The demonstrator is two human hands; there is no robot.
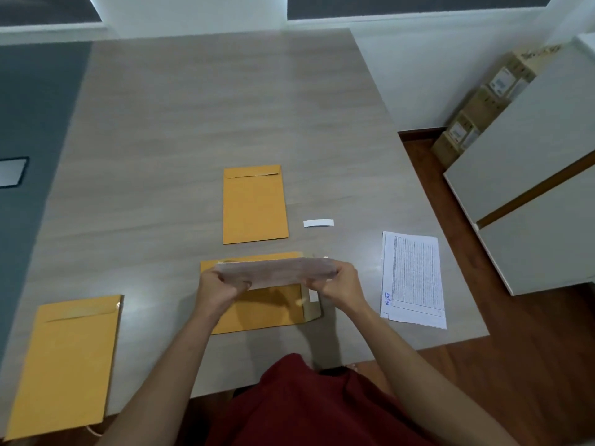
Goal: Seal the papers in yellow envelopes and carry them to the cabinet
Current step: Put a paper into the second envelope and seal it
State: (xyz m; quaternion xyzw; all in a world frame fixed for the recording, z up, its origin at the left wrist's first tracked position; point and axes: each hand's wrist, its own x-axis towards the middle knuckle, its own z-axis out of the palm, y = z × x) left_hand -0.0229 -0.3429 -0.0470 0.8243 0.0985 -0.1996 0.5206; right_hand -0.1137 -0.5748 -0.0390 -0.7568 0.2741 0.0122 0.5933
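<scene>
Both hands hold sheaf of papers (pixel 277 271) over open envelope (pixel 257 312) near table's (pixel 193 123) front edge; left hand (pixel 219 284) and right hand (pixel 341 283) pinch its ends. Two envelopes, mid-table (pixel 254 204) and front-left corner (pixel 64 362), look sealed. Printed sheet (pixel 413 280) waits near right edge; carrying not begun.

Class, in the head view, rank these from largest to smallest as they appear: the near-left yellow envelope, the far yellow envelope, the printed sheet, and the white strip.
1. Near-left yellow envelope, though nearness inflates it.
2. Far yellow envelope and printed sheet: too alike to rank.
3. White strip.
</scene>
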